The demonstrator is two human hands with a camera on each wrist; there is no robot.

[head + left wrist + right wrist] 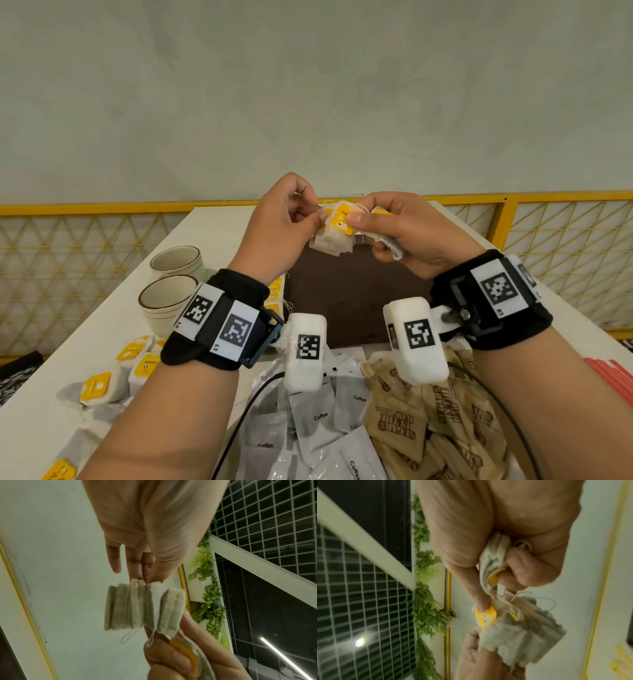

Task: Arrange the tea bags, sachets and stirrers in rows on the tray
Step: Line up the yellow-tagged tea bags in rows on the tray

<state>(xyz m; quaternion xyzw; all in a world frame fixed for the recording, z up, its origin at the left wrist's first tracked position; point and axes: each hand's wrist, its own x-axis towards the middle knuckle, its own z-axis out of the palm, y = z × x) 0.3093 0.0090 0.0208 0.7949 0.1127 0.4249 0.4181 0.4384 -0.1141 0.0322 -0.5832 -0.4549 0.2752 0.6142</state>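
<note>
Both hands are raised above the dark brown tray [349,301] and share a bunch of tea bags [334,240] with yellow tags. My left hand [317,219] pinches the bunch's upper left edge. In the left wrist view its fingertips [145,579] grip the top of the fanned tea bags [144,605]. My right hand [366,233] presses its thumb on a yellow tag [342,219], and its curled fingers hold more tea bags [494,561]. The fanned bunch [522,635] hangs between the hands. The visible part of the tray is bare.
Two cups [176,262] [164,301] stand left of the tray. Loose tea bags [96,387] lie at the front left of the white table. White coffee sachets [318,414] and brown sugar sachets [428,421] are piled near me. Red stirrers [613,373] lie at the right. A yellow railing [102,207] runs behind.
</note>
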